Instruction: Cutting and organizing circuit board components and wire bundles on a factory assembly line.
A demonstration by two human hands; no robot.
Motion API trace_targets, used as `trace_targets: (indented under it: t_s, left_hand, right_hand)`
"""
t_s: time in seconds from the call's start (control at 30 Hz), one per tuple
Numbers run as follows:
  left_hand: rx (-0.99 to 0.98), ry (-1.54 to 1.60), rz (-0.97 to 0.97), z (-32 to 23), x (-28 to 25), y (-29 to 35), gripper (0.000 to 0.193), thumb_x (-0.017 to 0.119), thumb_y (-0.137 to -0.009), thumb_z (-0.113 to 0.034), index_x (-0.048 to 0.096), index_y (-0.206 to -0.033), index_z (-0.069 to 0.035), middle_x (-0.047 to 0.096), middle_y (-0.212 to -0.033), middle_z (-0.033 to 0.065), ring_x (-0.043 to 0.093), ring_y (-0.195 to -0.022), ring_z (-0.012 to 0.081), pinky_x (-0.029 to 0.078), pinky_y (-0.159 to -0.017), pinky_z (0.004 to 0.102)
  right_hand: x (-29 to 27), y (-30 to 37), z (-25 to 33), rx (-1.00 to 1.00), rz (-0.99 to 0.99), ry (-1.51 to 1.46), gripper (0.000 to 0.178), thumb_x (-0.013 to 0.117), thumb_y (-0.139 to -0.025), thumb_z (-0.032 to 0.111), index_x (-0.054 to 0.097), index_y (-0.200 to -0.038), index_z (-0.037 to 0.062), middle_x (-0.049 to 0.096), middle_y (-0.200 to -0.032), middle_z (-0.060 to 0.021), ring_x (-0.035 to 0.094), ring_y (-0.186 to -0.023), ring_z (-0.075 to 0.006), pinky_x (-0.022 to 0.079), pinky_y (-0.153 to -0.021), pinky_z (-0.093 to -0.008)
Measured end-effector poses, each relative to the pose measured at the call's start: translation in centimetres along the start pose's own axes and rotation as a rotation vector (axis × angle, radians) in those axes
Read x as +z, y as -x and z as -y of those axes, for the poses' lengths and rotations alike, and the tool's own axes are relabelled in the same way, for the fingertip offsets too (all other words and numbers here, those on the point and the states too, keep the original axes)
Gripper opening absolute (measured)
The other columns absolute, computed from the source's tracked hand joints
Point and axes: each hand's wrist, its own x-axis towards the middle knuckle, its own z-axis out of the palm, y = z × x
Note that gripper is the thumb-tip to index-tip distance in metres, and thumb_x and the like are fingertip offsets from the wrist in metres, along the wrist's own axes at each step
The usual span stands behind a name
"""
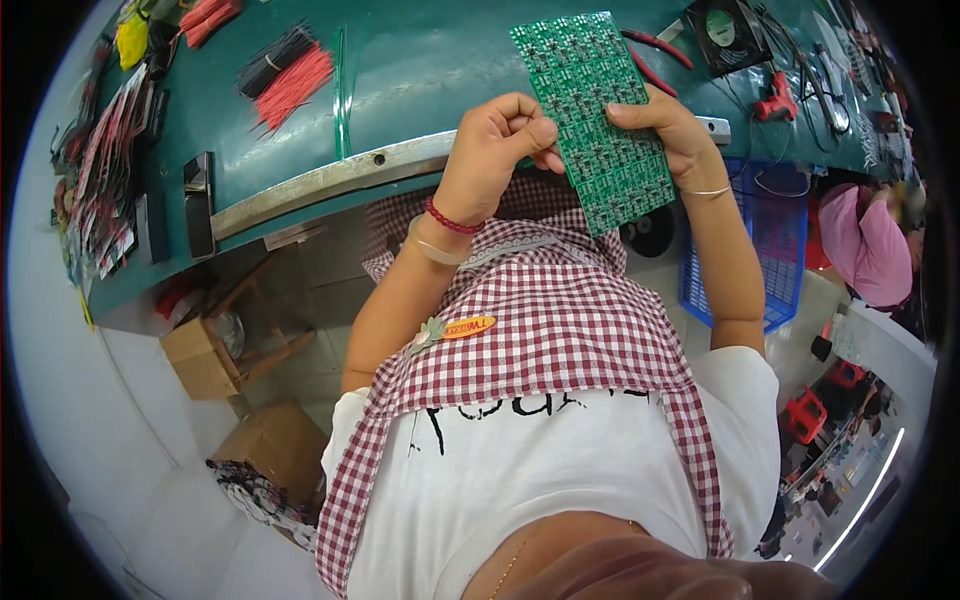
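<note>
A green circuit board panel (600, 120), divided into many small repeated units, is held up tilted above the bench's front edge. My right hand (672, 130) grips it by the right side, with the thumb on the face toward me and the other fingers behind. At its left edge is my left hand (500, 140), fingers curled and thumb pressed against the fingertips. Whatever those fingertips pinch, if anything, is too small or hidden to make out.
On the green bench (420, 70) lie red wires (293, 85), black wires (272, 60), red-handled pliers (660, 55), a black fan (727, 35) and a dark phone-like object (199, 205). A metal bar (340, 180) runs along the front edge. Below right stands a blue crate (745, 245).
</note>
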Motion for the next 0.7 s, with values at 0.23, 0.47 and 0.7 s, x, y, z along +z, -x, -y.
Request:
trace_targets:
  t_s: [0.23,0.47,0.7]
  left_hand:
    - [0.133,-0.320,-0.168,0.4,-1.5,1.7,0.015,0.059,-0.089,-0.012,0.058,-0.096,0.000,0.064,-0.083,0.0065,0.062,-0.075,0.0130,0.049,-0.068,0.0243]
    - [0.477,-1.147,-0.186,1.5,-3.3,1.5,0.028,0.061,-0.078,-0.003,0.059,-0.105,-0.005,0.063,-0.103,0.0090,0.059,-0.096,0.0248,0.046,-0.082,0.0355]
    - [0.519,-1.414,-0.075,3.7,-2.8,0.6,0.032,0.063,-0.075,-0.005,0.058,-0.106,-0.007,0.057,-0.116,0.0073,0.051,-0.111,0.0264,0.038,-0.094,0.0399]
  right_hand:
    - [2.7,5.8,1.1,-0.325,-0.157,0.974,0.047,0.069,-0.074,0.004,0.053,-0.117,-0.0039,0.063,-0.105,-0.0125,0.062,-0.096,-0.0255,0.048,-0.083,-0.0323]
    - [3.2,8.2,-6.7,-0.619,-0.192,1.922,0.046,0.055,-0.073,0.002,0.053,-0.118,-0.0028,0.051,-0.125,-0.0187,0.050,-0.117,-0.0312,0.041,-0.098,-0.0425]
    - [0.3,6.1,-9.7,-0.641,-0.359,2.027,0.041,0.052,-0.078,0.006,0.053,-0.118,-0.0041,0.052,-0.125,-0.0181,0.051,-0.116,-0.0297,0.039,-0.100,-0.0410]
